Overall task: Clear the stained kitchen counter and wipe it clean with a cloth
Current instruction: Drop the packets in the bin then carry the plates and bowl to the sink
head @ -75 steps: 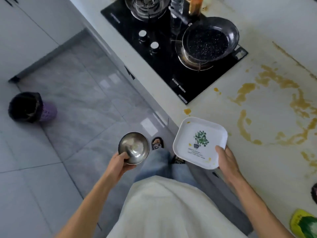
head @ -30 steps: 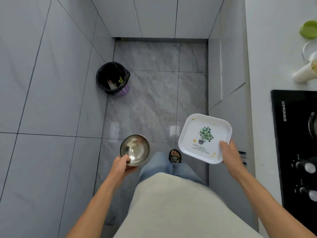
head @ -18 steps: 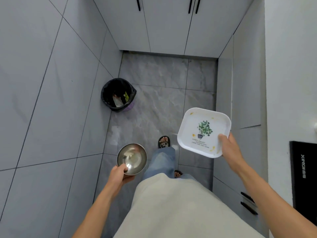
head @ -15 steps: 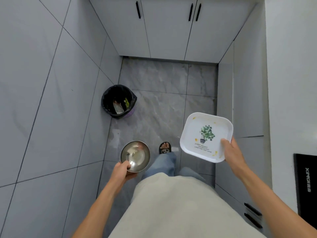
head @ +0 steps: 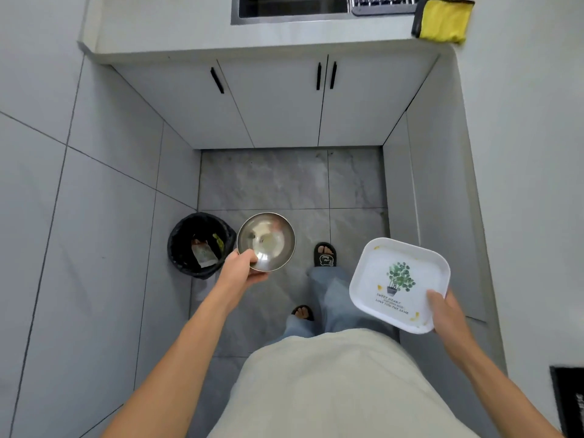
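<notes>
My left hand (head: 241,266) grips the rim of a small steel bowl (head: 268,238), held over the floor just right of the bin. My right hand (head: 447,311) holds a white square plate (head: 395,279) by its near right corner; the plate has a green plant print and a few yellow smears. A folded yellow cloth (head: 442,18) lies on the far counter (head: 284,36) at the top right, beside the sink. The stained part of the counter is out of view.
A black-lined trash bin (head: 200,245) with scraps stands on the grey floor by the left wall. A steel sink (head: 294,7) is set in the far counter above cabinet doors. The white counter (head: 531,184) runs along my right, with the black hob's corner (head: 568,399) low down.
I have turned away from the stained counter and hob and walked toward the sink end. The bin is now close beside the bowl, and the sink and yellow cloth have come into view.
</notes>
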The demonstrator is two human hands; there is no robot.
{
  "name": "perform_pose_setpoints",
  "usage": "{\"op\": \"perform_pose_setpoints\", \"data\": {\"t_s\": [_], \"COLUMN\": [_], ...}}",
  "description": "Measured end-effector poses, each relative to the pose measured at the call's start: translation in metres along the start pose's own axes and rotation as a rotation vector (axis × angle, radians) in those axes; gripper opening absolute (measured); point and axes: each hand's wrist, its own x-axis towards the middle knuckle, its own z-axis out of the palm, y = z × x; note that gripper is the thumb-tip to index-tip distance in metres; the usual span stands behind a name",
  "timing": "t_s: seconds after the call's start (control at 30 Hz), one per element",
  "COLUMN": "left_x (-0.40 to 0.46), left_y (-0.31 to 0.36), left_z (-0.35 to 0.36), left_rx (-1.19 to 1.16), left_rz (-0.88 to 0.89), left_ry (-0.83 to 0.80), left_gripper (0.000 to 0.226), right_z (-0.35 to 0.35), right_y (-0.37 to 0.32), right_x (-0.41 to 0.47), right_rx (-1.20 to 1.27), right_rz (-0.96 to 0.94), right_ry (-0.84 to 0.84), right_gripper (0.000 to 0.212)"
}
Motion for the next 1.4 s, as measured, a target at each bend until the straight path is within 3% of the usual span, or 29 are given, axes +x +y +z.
{"op": "perform_pose_setpoints", "data": {"t_s": [0.27,0.7,0.97,1.2,1.4], "left_x": [0.045,0.110,0.190,0.247,0.288], "left_y": [0.058,0.127,0.243,0.367,0.433], "left_z": [0.022,-0.026,-0.006,0.049,0.077], "left_rx": [-0.009,-0.079,-0.018,0.036,0.101], "left_rz": [-0.061,-0.231,-0.178,-0.103,-0.068], "left_ry": [0.085,0.238,0.148,0.002,-0.053], "left_gripper": [0.019,0.022,0.019,0.022,0.020], "right_z": [0.023,0.119,0.148,0.136,0.120], "right_y": [-0.130,-0.351,-0.406,-0.432,-0.477], "right_x": [0.085,0.170,0.195,0.210,0.252], "right_rx": [-0.035,-0.013,0.015,0.030,0.052], "right_rz": [-0.076,-0.203,-0.160,-0.054,-0.037], "right_ry": [-0.055,-0.157,-0.107,-0.003,0.032], "right_gripper": [0.029,0.026,0.038,0.029,0.032]}}
